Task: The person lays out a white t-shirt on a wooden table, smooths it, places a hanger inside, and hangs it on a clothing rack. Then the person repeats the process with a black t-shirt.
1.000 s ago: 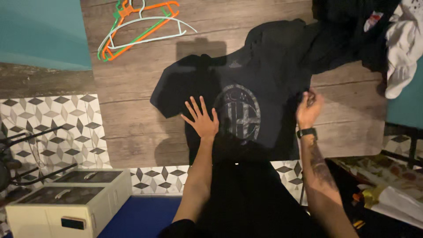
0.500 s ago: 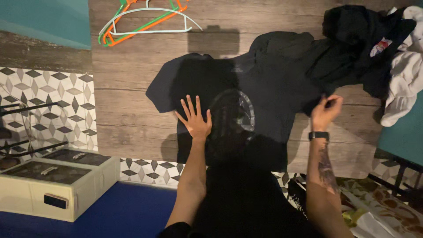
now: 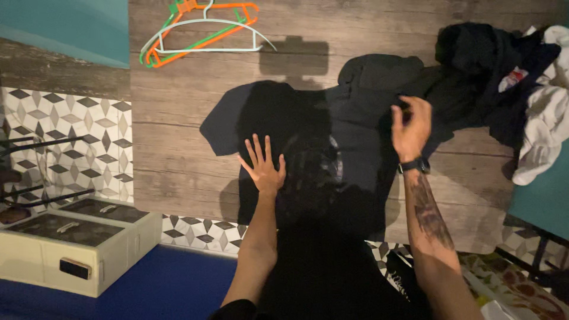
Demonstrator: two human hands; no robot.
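A dark t-shirt (image 3: pixel 361 148) with a round print lies spread on a wooden table (image 3: pixel 178 118), partly under my head's shadow. My left hand (image 3: pixel 264 169) rests flat on the shirt's left side with the fingers spread. My right hand (image 3: pixel 411 127), with a watch on its wrist, is raised over the shirt's right shoulder. Its fingers are curled and pinch the dark fabric near the right sleeve.
Orange, green and white hangers (image 3: pixel 198 29) lie at the table's far edge. At the far right sits a heap of dark clothes (image 3: pixel 486 71) beside a white garment (image 3: pixel 545 130). A cream drawer box (image 3: pixel 77 243) stands low on the left, on a blue surface.
My right hand has moved from the shirt's lower right edge up to the right sleeve area, taking fabric with it. My left hand stays flat on the shirt.
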